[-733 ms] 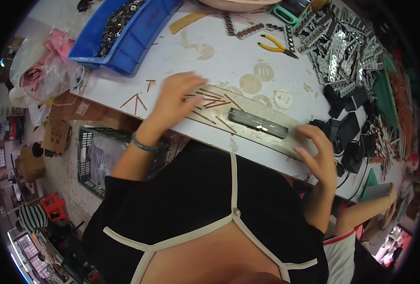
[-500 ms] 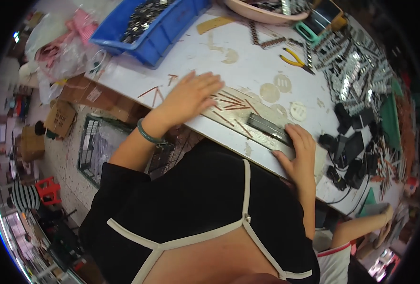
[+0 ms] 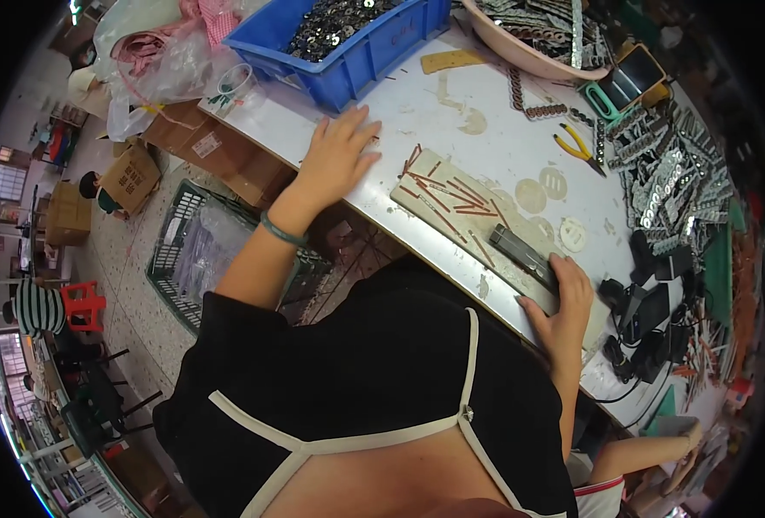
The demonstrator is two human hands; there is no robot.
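Note:
My left hand point(image 3: 339, 161) lies on the white table with its fingers spread and nothing in it, just left of a grey flat board point(image 3: 507, 207). Several thin reddish-brown strips point(image 3: 469, 197) are scattered over the board, a few of them bunched at its left end. Toward the right part of the board sits a dark, long metal block point(image 3: 522, 252). At the block's right end rests my right hand point(image 3: 568, 302), its fingers stretched out and its thumb apart from them on the board's near side.
A blue bin point(image 3: 330, 82) of small dark metal parts stands at the back. Yellow-handled pliers point(image 3: 579, 151), a pink basin point(image 3: 529, 56), heaped metal strips point(image 3: 671, 173) and black adapters point(image 3: 645, 315) lie right. A green crate point(image 3: 171, 276) stands on the floor. Another person's arm point(image 3: 641, 456) shows lower right.
My left hand has moved left off the board. The loose strips left of it on the table no longer show there; strips now bunch at the board's left end. My right hand stays by the block.

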